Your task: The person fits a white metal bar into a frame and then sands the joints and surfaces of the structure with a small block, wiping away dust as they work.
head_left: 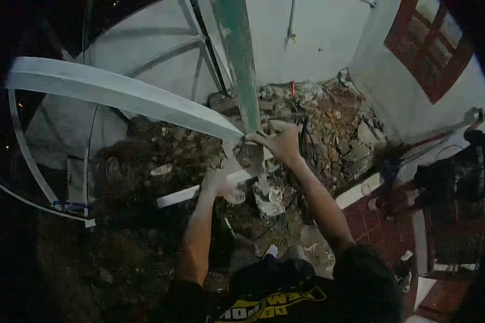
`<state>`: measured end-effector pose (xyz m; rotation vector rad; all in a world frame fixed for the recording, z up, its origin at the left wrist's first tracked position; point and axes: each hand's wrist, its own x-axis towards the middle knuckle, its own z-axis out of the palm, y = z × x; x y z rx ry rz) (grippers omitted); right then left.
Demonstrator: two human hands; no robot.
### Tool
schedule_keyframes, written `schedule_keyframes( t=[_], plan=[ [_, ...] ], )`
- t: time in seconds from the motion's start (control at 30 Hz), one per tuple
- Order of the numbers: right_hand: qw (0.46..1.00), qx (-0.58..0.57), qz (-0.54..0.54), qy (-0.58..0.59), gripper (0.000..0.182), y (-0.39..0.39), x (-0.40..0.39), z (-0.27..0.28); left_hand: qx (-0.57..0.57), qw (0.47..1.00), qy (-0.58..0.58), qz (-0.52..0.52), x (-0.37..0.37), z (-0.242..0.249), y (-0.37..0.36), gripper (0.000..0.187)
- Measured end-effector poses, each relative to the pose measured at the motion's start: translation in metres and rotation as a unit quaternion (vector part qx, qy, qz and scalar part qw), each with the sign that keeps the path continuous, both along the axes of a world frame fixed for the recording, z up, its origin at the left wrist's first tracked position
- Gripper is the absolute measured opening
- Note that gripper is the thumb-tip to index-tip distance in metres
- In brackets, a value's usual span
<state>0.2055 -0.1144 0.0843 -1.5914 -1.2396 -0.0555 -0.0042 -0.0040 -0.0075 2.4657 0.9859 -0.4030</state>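
Observation:
A long pale metal beam [124,96] slopes down from the upper left to a worn green post [237,59], its end meeting the post near my right hand [281,142]. The fingers of that hand are closed around the post beside the beam's end. Lower and to the left, my left hand [216,183] is closed over a shorter pale bar [180,197] that lies at a slant. That hand is slightly blurred, and its fingertips are partly hidden. A white cup [275,195] stands close to the foot of the post.
Broken bricks and rubble [339,126] cover the ground along the white wall [318,32]. A thin curved metal frame [27,145] is at the left. On the right, a person in dark clothing [447,177] is near red floor tiles [366,220]. A red-framed window [428,48] hangs above.

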Motion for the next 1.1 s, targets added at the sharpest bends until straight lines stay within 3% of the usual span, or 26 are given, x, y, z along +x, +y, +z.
schedule_keyframes(
  t=[0.07, 0.2, 0.27, 0.33, 0.4, 0.47, 0.57, 0.67, 0.73, 0.8, 0.87, 0.93, 1.0, 1.07, 1.1],
  plan=[
    [1.000, -0.016, 0.004, -0.021, 0.050, -0.005, -0.003, -0.009, 0.013, 0.999, -0.007, -0.045, -0.004, -0.009, -0.001, 0.045],
    [0.996, 0.052, -0.015, -0.065, 0.052, 0.004, 0.000, 0.045, 0.011, 1.000, 0.016, -0.011, 0.000, -0.008, -0.002, 0.041],
    [0.996, 0.070, -0.051, -0.002, 0.053, 0.008, -0.004, 0.069, 0.007, 1.000, 0.011, -0.019, 0.003, 0.009, -0.010, 0.043],
    [0.993, 0.112, -0.042, -0.004, 0.055, 0.015, -0.002, 0.046, 0.014, 1.000, 0.004, -0.026, 0.007, 0.017, -0.003, 0.046],
    [1.000, 0.000, -0.007, -0.029, 0.056, 0.004, -0.001, -0.007, 0.008, 1.000, -0.005, -0.014, 0.001, 0.010, -0.008, 0.048],
    [0.998, -0.028, 0.003, -0.064, 0.045, -0.001, -0.002, -0.026, 0.006, 1.000, 0.007, -0.028, -0.002, -0.016, 0.000, 0.048],
    [0.995, -0.030, 0.008, -0.095, 0.051, -0.004, -0.005, 0.005, 0.034, 0.999, 0.010, -0.038, -0.005, -0.009, -0.002, 0.041],
    [0.998, 0.024, 0.006, -0.057, 0.056, 0.001, 0.002, 0.018, 0.021, 0.999, 0.043, -0.019, 0.001, -0.018, 0.004, 0.041],
    [1.000, -0.016, 0.012, -0.001, 0.060, 0.000, 0.009, -0.012, 0.037, 0.998, -0.019, -0.057, -0.004, -0.026, 0.005, 0.042],
    [0.998, -0.035, 0.012, 0.054, 0.061, 0.000, 0.029, -0.081, 0.033, 0.998, -0.009, -0.045, 0.001, -0.009, 0.006, 0.043],
    [0.995, -0.059, -0.009, 0.078, 0.060, -0.011, 0.026, -0.092, 0.012, 1.000, 0.005, -0.028, 0.000, -0.001, -0.007, 0.043],
    [0.993, -0.071, -0.018, 0.089, 0.060, -0.021, 0.019, -0.067, 0.022, 0.997, -0.042, -0.053, -0.003, 0.007, -0.007, 0.042],
    [0.995, -0.101, -0.009, 0.025, 0.048, -0.019, 0.022, -0.045, 0.026, 0.998, -0.007, -0.063, -0.002, -0.009, 0.001, 0.041],
    [0.990, 0.029, 0.062, 0.122, 0.056, 0.005, 0.035, -0.053, 0.069, 0.996, 0.011, -0.060, -0.001, -0.020, 0.003, 0.041],
    [0.998, 0.013, 0.042, 0.053, 0.053, -0.001, 0.025, -0.011, 0.066, 0.996, 0.014, -0.060, 0.000, -0.016, 0.002, 0.041]
  ],
)
